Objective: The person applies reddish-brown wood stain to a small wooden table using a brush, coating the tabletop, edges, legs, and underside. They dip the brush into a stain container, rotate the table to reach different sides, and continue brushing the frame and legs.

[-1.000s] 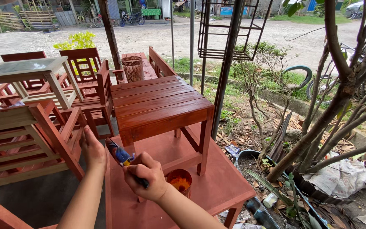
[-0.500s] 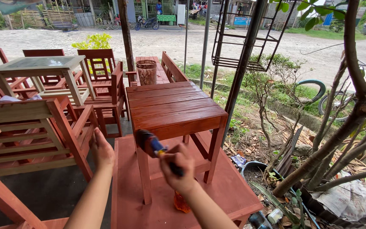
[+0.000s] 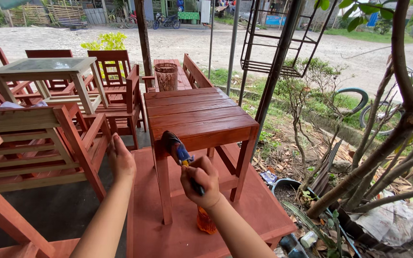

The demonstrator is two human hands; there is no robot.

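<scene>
- the right hand (image 3: pixel 201 179) is curled in a closed fist around the dark handle of a paintbrush (image 3: pixel 180 153), forearm rising from the bottom edge and wrist bent slightly inward.
- the paintbrush points up and left from the fist; its ferrule is blue with a yellow patch, and its dark, stain-loaded bristles touch the front left corner of the small wooden table (image 3: pixel 199 117), where the top meets the leg.
- the left hand (image 3: pixel 120 160) reaches forward with fingers together and flattened, not gripping anything; it rests on or against the left edge of the low surface (image 3: pixel 259 210), just beside the slatted chair (image 3: pixel 34 143).
- the small wooden table is square, its top built of 4 or 5 flat planks with visible seams, on straight square legs; it is coated in glossy red-brown stain.
- it stands on the low surface, a wide, flat panel in a duller, more matt red-brown.
- an orange translucent container (image 3: pixel 205 220) stands on the low surface under the right wrist, partly hidden by it.
- to the left are more stained slatted chairs and an unstained pale table (image 3: pixel 48 69) with a greyish top.
- a woven basket (image 3: pixel 166 76) sits on a bench behind the table.
</scene>
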